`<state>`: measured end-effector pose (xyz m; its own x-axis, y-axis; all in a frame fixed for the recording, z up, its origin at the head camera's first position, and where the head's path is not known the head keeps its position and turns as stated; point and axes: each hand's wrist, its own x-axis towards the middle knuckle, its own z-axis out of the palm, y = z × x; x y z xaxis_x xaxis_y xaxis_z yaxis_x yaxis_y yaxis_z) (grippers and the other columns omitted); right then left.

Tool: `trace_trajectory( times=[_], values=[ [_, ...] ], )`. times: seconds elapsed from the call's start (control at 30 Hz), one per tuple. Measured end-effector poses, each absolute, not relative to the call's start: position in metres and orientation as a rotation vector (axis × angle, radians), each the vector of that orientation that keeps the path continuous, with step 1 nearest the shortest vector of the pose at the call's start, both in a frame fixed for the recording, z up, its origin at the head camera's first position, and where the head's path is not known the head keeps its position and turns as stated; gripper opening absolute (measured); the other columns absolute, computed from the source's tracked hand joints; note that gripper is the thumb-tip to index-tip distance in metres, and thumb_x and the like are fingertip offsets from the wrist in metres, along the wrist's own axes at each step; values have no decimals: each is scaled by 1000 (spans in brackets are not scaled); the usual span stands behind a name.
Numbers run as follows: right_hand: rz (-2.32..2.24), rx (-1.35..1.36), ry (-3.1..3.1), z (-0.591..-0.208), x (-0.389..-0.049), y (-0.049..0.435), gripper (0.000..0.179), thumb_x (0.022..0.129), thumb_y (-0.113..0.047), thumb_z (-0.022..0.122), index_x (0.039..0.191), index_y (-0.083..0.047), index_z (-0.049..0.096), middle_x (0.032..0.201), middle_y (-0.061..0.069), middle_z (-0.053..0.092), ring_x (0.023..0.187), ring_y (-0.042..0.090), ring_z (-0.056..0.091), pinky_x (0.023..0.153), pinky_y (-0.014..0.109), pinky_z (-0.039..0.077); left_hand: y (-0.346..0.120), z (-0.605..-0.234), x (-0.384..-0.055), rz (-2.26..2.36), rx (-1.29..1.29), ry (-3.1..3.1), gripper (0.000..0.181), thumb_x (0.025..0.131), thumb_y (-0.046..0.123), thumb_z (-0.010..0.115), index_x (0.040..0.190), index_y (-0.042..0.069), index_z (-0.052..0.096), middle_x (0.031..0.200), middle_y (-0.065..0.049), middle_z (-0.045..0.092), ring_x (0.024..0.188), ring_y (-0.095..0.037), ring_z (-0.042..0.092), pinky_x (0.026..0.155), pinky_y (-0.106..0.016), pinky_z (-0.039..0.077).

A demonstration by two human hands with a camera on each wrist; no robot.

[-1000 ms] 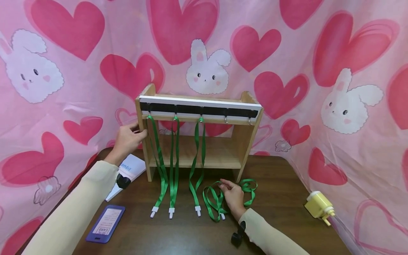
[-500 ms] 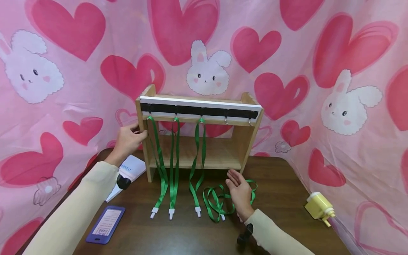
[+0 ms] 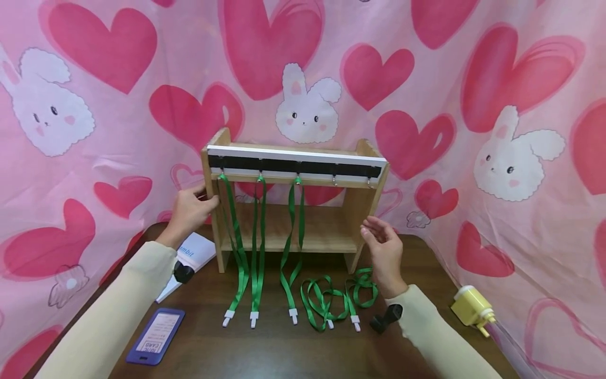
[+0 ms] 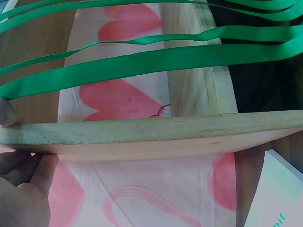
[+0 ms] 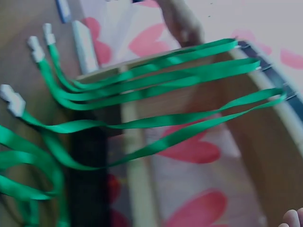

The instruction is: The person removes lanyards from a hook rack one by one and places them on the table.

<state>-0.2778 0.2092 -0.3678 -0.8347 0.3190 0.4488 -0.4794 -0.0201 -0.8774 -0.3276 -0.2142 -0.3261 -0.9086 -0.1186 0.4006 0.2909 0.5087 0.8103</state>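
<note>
My left hand [image 3: 191, 210] grips the left side panel of a small wooden shelf [image 3: 326, 226]; in the left wrist view its fingers [image 4: 45, 172] lie against the panel [image 4: 142, 130]. Along the shelf's top front runs a black strip [image 3: 317, 167] with several hooks. Three green lanyards [image 3: 256, 273] hang from the left and middle hooks, white clips down. The two hooks on the right are bare. Loosely bent, my right hand [image 3: 387, 258] is raised beside the right side panel and holds nothing. Below it, coiled green lanyards [image 3: 323, 302] lie on the table.
A blue card holder [image 3: 156, 337] lies at the front left of the brown table [image 3: 255, 358]. Beside the left forearm is a white printed box [image 3: 194, 250]. A yellow pump-like object [image 3: 473, 305] sits at the right edge. A pink heart-patterned cloth hangs behind.
My right hand has left the coiled lanyards and moved up and right to the shelf's right side panel. My left hand has stayed on the left panel.
</note>
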Motion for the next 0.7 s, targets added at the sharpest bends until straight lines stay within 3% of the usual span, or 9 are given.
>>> trace_trajectory(
  times=[0.2, 0.43, 0.7],
  values=[
    [1927, 308, -1625, -327, -273, 207, 36, 91, 7, 66, 126, 13, 60, 104, -3, 75, 97, 7, 72, 80, 16, 59, -216, -326, -326, -1378, -142, -2351, 55, 96, 31, 64, 146, 8, 54, 130, -24, 67, 111, -38, 68, 93, -51, 58],
    [1831, 484, -1675, -286, -272, 199, 37, 94, -4, 67, 130, 3, 63, 122, 10, 72, 111, 12, 71, 98, 20, 56, -215, -323, -326, -1375, -138, -2352, 54, 96, 30, 64, 144, 7, 56, 128, -24, 68, 109, -37, 69, 92, -50, 58],
    [1725, 596, -1821, -266, -276, 178, 34, 95, -3, 67, 128, 4, 65, 123, 13, 73, 107, 6, 72, 98, 19, 56, -216, -324, -327, -1384, -124, -2370, 55, 96, 30, 65, 145, 8, 55, 129, -24, 68, 109, -38, 69, 92, -49, 58]
  ],
)
